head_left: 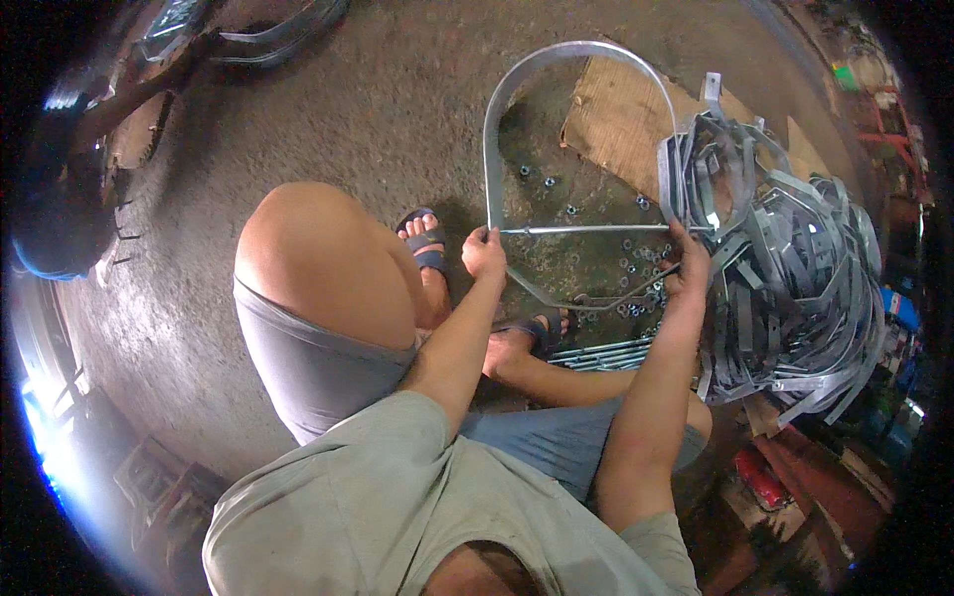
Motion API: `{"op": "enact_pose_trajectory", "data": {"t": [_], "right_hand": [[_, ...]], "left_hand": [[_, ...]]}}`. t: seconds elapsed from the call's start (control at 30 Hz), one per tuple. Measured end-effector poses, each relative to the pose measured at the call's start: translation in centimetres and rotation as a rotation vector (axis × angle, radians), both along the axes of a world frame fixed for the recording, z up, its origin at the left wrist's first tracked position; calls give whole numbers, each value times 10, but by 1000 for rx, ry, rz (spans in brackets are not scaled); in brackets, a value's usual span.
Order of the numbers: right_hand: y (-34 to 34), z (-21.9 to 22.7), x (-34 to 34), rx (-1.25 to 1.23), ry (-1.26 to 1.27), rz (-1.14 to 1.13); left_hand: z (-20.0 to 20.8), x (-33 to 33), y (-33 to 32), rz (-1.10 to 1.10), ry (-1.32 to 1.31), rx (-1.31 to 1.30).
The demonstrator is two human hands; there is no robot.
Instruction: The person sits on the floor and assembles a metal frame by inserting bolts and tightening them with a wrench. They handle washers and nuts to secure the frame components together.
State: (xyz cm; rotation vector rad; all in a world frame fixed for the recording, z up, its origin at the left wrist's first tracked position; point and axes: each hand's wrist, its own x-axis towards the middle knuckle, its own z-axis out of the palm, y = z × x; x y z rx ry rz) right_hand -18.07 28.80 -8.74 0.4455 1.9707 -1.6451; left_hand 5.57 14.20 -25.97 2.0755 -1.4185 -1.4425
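Observation:
A large loop of galvanised metal strap [494, 159] arches over the floor ahead of me. Across its open side runs a straight silvery rod [586, 229]. My left hand [484, 254] pinches the rod's left end, where it meets the end of the strap. Near the rod's other end, my right hand [688, 260] is closed round it, beside the heaped straps. Below the rod, a bent strap piece [534, 289] reaches from by my left hand toward my right fingers; whether it belongs to the loop I cannot tell.
A tangled pile of bent metal straps [795, 288] stands on the right. Cardboard [611, 129] lies under the loop. Loose nuts [571, 210] dot the floor, and several rods [601, 356] lie near my sandalled foot [545, 328]. More curved metal [273, 45] sits far left.

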Motion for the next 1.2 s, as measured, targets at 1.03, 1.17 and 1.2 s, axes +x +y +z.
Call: {"op": "enact_pose_trajectory", "data": {"t": [1.03,1.17,1.2], "right_hand": [[68,-139,27,-172,-446,-228],[77,-145,18,-118,-460,-192],[70,-145,20,-105,-469,-197]], "left_hand": [[-30,31,-37,530,476,-273],[8,33,-45,446,523,114],[14,35,-47,421,534,209]]}}
